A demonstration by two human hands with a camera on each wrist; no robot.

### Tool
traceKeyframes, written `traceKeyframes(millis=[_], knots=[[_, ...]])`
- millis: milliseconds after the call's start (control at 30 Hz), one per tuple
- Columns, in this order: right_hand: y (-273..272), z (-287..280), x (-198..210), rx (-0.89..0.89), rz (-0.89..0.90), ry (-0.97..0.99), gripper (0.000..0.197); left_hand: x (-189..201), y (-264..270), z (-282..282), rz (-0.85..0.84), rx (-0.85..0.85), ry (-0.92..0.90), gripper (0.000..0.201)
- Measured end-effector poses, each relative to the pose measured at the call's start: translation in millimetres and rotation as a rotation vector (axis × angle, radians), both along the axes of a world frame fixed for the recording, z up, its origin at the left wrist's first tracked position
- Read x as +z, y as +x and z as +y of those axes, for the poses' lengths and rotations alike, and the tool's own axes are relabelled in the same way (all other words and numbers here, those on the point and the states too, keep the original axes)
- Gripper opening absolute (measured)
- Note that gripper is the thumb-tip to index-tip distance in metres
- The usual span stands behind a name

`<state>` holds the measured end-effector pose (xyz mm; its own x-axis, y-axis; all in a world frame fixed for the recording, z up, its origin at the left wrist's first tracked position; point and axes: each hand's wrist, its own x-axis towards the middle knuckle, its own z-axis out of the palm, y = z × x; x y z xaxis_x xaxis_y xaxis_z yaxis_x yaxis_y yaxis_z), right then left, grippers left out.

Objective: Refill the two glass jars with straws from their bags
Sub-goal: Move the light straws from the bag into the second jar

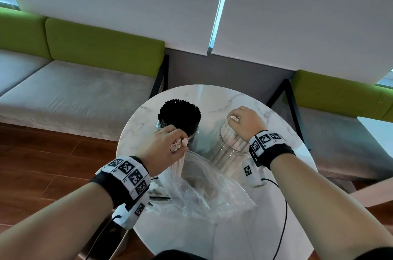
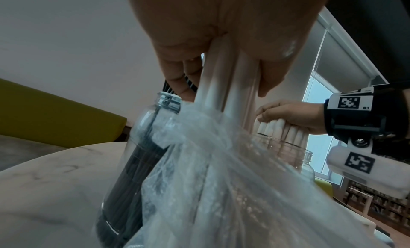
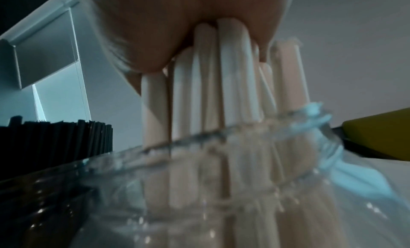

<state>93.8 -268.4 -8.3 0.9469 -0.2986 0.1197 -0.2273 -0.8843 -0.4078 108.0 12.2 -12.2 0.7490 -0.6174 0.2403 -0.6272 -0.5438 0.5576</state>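
Observation:
Two glass jars stand on the round marble table [image 1: 223,98]. The left jar [image 1: 191,135] is packed with black straws [image 1: 179,114]. The right jar [image 1: 228,154] holds white straws [image 1: 226,142]. My right hand [image 1: 244,120] grips a bunch of white straws [image 3: 221,76] standing in the right jar's mouth [image 3: 244,129]. My left hand [image 1: 168,145] grips another bunch of white straws [image 2: 228,79] whose lower ends are still inside the clear plastic bag [image 1: 204,185], which lies in front of the jars. In the left wrist view the bag [image 2: 221,172] hangs below the fist, beside the black-straw jar [image 2: 137,155].
A second crumpled clear bag [image 1: 157,190] lies at the table's left edge under my left wrist. Green-backed benches [image 1: 95,47] stand beyond the table against the wall. A wooden floor [image 1: 42,153] is on the left. A cable [image 1: 282,206] runs from my right wrist.

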Motion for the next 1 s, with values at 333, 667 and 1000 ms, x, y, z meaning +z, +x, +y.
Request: traceKeyframes(millis=[333,667,1000], knots=[[8,-2,3,-0.086,0.128,-0.017,0.032,6,-4,3,-0.009,0.003,0.041,0.016],[-42,8,9,0.155,-0.154,-0.293,0.05,13,-10,4,-0.06,0.049,0.027,0.015],[-23,-1,-3,0.129,0.078,-0.34,0.076,13,-10,1,-0.034,0.044,0.069,0.016]])
